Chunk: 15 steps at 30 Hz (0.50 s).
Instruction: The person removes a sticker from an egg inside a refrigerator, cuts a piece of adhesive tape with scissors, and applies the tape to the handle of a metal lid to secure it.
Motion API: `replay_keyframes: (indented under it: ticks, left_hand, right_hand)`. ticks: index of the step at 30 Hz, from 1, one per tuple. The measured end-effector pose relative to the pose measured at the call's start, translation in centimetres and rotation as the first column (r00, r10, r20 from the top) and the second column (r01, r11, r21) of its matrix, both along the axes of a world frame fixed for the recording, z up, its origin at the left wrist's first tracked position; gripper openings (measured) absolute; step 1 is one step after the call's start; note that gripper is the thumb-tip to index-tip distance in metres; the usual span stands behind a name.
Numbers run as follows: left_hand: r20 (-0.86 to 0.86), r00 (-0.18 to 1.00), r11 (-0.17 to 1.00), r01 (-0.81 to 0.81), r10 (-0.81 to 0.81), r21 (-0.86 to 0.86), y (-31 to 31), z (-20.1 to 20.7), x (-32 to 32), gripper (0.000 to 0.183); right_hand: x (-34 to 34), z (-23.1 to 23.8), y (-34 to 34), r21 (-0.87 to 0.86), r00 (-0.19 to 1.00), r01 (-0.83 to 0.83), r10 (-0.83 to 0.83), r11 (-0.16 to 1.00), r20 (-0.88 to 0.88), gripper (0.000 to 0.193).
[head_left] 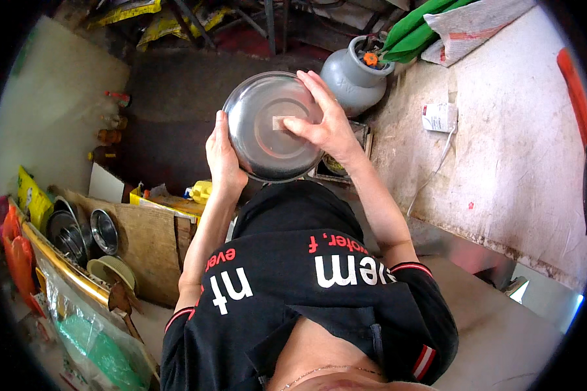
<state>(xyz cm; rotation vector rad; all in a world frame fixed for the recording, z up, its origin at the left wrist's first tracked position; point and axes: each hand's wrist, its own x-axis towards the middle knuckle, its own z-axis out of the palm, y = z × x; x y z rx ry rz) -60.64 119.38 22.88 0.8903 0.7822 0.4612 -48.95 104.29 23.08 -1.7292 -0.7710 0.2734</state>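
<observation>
In front of my body I hold a round, shiny metal bowl (257,104) with both hands. Its broad face is turned up toward me; whether that is the inside or the underside I cannot tell. A small pale label (278,123) sits near its middle. My left hand (225,159) grips the left edge, thumb along the rim and the other fingers hidden beneath. On the opposite side my right hand (329,130) clasps the bowl, its thumb reaching in to touch the label and its fingers over the far right rim.
A grey gas cylinder (355,81) with an orange valve knob (370,59) stands just beyond the bowl. To the right, a pale worktop (502,189) carries a white corded device (440,117) and a folded sack (469,29). Metal bowls (104,231) and cardboard (147,241) are at left.
</observation>
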Motion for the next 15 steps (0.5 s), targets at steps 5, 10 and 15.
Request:
replay_keyframes:
  ticks: [5,10,15]
  left_hand:
    - [0.032,0.999,0.997,-0.038,0.036,0.069,-0.5,0.3,0.3,0.036]
    - [-0.006,1.0,0.997,0.025,-0.024,0.075,0.3,-0.4,-0.4,0.039]
    - [0.025,1.0,0.993,-0.001,-0.002,0.115,0.2,-0.1,-0.2,0.035]
  right_hand:
    - [-0.5,0.0,0.6,-0.068,0.999,0.045,-0.043,0.997,0.017,0.083]
    - [1.0,-0.9,-0.2,0.097,0.987,-0.121,0.13,0.988,-0.091,0.084]
    - [0.4,-0.7,0.3,0.052,0.997,-0.059,0.061,0.997,-0.045,0.085]
